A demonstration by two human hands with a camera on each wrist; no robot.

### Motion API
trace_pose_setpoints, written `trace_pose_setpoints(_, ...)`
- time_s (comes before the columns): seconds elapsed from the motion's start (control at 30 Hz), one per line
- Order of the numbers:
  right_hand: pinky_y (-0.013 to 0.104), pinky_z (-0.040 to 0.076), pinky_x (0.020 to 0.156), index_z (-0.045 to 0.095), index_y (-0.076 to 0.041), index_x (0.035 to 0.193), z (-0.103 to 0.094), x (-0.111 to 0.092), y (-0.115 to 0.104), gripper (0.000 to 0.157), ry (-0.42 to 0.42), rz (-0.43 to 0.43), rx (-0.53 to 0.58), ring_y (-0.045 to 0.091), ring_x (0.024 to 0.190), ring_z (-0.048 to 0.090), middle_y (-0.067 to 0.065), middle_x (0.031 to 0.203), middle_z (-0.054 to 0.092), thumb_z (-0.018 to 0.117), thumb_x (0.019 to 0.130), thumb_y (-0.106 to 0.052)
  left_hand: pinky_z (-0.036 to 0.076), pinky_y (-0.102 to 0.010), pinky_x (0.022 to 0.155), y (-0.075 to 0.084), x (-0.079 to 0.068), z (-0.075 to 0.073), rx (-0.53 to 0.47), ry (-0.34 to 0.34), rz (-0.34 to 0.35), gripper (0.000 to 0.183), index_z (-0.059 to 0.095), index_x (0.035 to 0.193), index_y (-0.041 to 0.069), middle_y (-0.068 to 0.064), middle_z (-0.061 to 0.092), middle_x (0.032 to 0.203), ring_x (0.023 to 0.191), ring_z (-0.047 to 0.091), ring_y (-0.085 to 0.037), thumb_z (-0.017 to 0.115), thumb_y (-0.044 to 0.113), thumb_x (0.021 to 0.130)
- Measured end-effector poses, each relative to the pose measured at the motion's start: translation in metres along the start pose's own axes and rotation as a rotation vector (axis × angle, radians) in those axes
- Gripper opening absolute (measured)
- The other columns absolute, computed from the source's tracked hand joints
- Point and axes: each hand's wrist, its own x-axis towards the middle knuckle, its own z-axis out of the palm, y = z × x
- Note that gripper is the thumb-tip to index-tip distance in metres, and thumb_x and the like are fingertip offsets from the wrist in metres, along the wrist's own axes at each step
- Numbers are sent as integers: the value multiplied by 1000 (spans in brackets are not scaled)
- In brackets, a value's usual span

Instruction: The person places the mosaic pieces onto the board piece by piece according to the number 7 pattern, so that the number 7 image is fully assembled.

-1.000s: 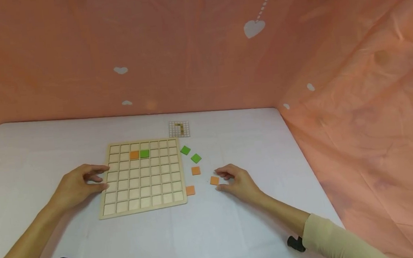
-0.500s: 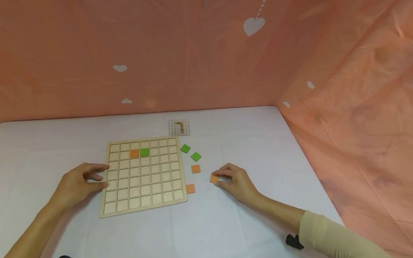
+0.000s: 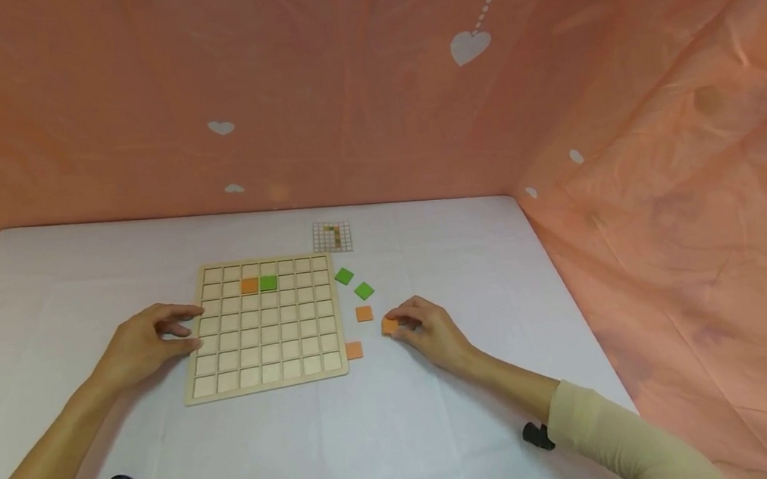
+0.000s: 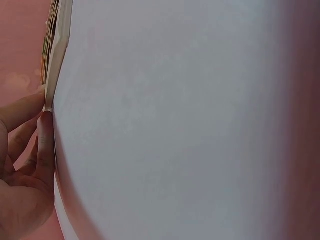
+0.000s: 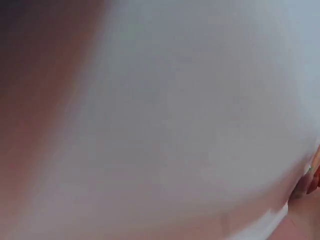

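On the white tabletop lies a square wooden grid board [image 3: 267, 337], with an orange tile [image 3: 249, 285] and a green tile [image 3: 268, 283] side by side in its second row from the back. My left hand [image 3: 138, 346] rests its fingertips and thumb tip, spread apart, against the board's left edge. The left wrist view shows those fingers [image 4: 46, 137] right at the board's rim [image 4: 60, 55]. To the right of the board, my right hand [image 3: 436, 335] pinches an orange square tile [image 3: 388, 326] between thumb and fingers. Only a sliver of that hand shows in the right wrist view.
Beside the board's right edge lie two green tiles [image 3: 344, 276] and two more orange tiles [image 3: 363, 314], the nearer one touching the frame. A small printed grid card [image 3: 331, 237] with a coloured pattern sits behind the board. Orange cloth [image 3: 373, 119] walls the back and right.
My right hand has closed its thumb and fingers on the orange tile and shifted it slightly left and away from me. The left hand and the board have stayed put.
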Motion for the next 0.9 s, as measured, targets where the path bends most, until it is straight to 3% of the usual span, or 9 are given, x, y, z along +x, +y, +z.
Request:
trace_pose_setpoints(0.2,23,52,80,74,-6,112,2,23,-9,27,-43,-32,46,10,89,61,-2,101,64,77,86,-6,40,-36,77,-2,0,1,4,1,-3,53,63,129,4,-15,68,104,95,62,-30,81,19,82)
trace_pose_setpoints(0.43,23,53,82,73,-2,111,5,50,-20,26,-29,-77,104,14,92,64,5,103,63,76,85,0,40,-38,78,0,1,0,-1,-23,-20,54,63,130,4,-17,69,105,98,62,-34,81,22,82)
trace_pose_setpoints(0.67,23,53,83,73,-3,112,13,74,-27,26,-19,-40,178,13,91,64,2,104,63,76,86,-2,43,-44,81,3,3,-3,17,-40,-35,56,64,129,4,-19,71,111,99,66,-36,83,26,81)
trace_pose_setpoints(0.9,23,54,83,74,-3,112,22,94,-31,27,-24,20,251,13,91,65,4,105,63,78,85,-6,42,-40,79,2,4,-3,-15,-69,-42,58,61,131,2,-22,68,114,99,64,-34,82,25,83)
